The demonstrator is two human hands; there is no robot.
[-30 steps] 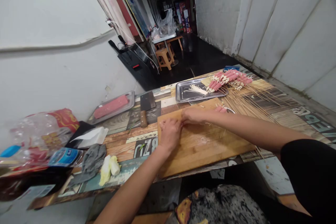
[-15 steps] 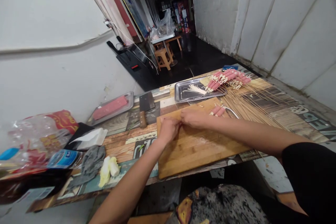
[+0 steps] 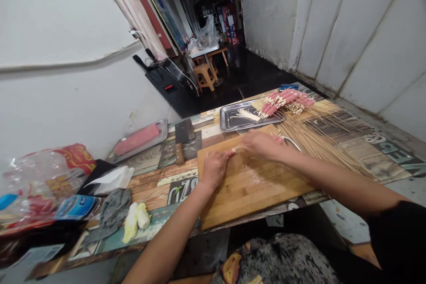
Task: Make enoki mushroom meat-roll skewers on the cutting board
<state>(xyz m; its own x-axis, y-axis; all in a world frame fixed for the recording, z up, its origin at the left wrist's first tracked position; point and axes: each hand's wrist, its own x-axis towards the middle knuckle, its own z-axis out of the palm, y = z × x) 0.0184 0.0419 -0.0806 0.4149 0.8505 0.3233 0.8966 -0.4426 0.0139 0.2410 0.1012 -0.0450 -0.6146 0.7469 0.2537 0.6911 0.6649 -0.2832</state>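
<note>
Left grip [image 3: 215,169] pinches a pink meat-and-enoki roll [image 3: 233,151] at the wooden cutting board [image 3: 253,191] on the patterned desk [image 3: 146,186] | right grip [image 3: 262,144], blurred, just beside it; cannot tell whether spread or closed | roll likely light, soft, slippery, quick to unwind; best taken gently mid-length, across any seam.

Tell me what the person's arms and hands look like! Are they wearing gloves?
No gloves: the left hand and right hand are both bare, with no watch or bracelet showing. A plain black sleeve covers the upper right arm. No sleeve shows on the left arm.
</note>
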